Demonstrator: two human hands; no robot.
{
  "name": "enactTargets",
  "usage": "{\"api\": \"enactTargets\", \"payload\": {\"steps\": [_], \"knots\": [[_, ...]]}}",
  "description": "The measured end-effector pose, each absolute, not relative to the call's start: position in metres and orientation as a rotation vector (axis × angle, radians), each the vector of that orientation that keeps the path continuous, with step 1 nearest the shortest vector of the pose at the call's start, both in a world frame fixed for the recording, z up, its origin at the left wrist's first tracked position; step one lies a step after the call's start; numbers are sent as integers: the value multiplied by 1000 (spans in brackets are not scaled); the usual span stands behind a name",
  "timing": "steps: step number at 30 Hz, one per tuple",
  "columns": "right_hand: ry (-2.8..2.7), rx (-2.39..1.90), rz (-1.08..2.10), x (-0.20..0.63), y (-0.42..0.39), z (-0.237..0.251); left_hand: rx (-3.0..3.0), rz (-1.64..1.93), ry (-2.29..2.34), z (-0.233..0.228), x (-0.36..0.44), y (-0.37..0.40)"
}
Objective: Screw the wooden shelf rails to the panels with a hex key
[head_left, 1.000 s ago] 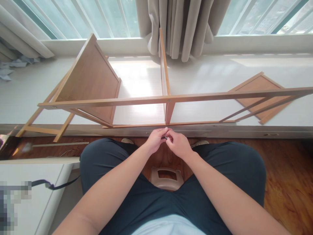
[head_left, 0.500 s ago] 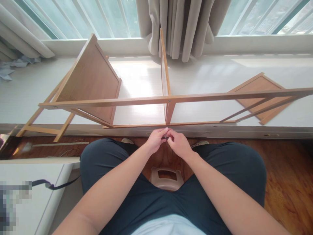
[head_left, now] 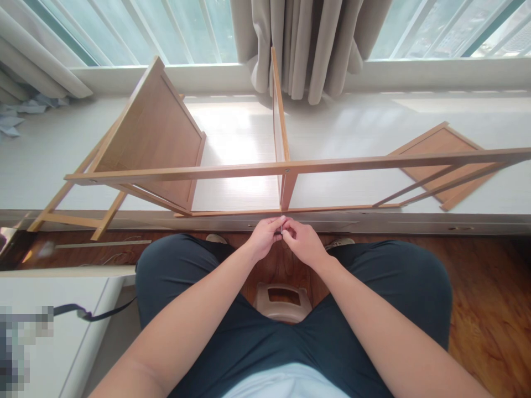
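A light wooden shelf frame [head_left: 174, 173] lies on its side across a white window ledge [head_left: 352, 127]. My left hand [head_left: 262, 238] and my right hand [head_left: 303, 243] meet just below the frame's near rail, at the foot of the middle upright [head_left: 287, 190]. Both pinch a small metal tool [head_left: 282, 230], mostly hidden by my fingertips. A flat shelf panel [head_left: 155, 130] stands tilted in the frame's left end.
A loose wooden panel [head_left: 442, 152] lies on the ledge at right. Beige curtains [head_left: 309, 44] hang behind the frame. A beige stool [head_left: 283, 301] shows between my knees on the wooden floor [head_left: 485, 298]. White furniture [head_left: 53, 320] with a black cable stands at lower left.
My fingers have shifted slightly around the small tool; the hands stay in the same spot. The frame has not moved.
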State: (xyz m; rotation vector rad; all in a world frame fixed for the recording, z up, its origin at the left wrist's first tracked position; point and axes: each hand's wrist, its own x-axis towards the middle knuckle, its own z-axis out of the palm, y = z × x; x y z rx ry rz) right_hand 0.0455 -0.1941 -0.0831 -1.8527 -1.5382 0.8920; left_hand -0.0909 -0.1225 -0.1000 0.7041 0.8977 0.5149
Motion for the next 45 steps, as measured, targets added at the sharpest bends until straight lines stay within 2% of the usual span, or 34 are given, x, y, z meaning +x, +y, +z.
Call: {"api": "enactTargets", "payload": {"steps": [26,38,45], "knots": [[-1621,-1907,917,46,-194,-81,711,515,892,-100,-94,-127],[-1746,-2003,702,42,-196,-74,522,624,912,-106,-94,-134],[-1770,-1965,717,41,-197,-75,521,597,869,-100,-94,-132]]}}
